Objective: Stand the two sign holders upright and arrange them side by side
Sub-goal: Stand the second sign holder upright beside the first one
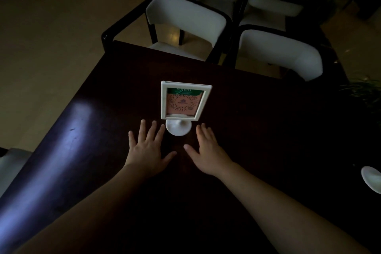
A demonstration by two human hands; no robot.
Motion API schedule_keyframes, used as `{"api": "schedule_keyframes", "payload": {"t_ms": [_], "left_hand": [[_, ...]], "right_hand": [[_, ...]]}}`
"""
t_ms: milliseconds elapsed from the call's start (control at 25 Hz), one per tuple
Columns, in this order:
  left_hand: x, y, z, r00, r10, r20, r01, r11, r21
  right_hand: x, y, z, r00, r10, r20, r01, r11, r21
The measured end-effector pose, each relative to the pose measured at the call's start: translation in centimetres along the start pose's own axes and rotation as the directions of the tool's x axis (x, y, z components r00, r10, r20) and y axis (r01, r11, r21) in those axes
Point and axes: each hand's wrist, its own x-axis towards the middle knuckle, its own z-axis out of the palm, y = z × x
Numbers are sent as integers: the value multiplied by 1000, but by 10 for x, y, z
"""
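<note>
A white sign holder stands upright on its round base in the middle of the dark table, its green and pink card facing me. My left hand lies flat just left of the base, fingers spread, holding nothing. My right hand lies flat just right of the base, also spread and holding nothing. At the right edge of the view, a white round base of what looks like a second sign holder shows; the rest of it is cut off.
Two white-cushioned chairs with dark frames stand at the table's far edge, more behind them. A white seat shows at the left. Plant leaves hang at the right. The room is dim.
</note>
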Motion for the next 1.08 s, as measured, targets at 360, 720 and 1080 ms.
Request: {"api": "schedule_keyframes", "payload": {"t_ms": [360,720,1080], "left_hand": [[6,3,2,981,186,55,-191,976,101],[8,2,3,976,207,70,-213,971,109],[2,20,10,964,256,73,-260,964,53]], "right_hand": [[15,-12,22,982,-165,90,183,945,-271],[9,-23,31,994,-98,46,106,964,-243],[-7,-8,33,999,-44,-10,41,973,-227]]}}
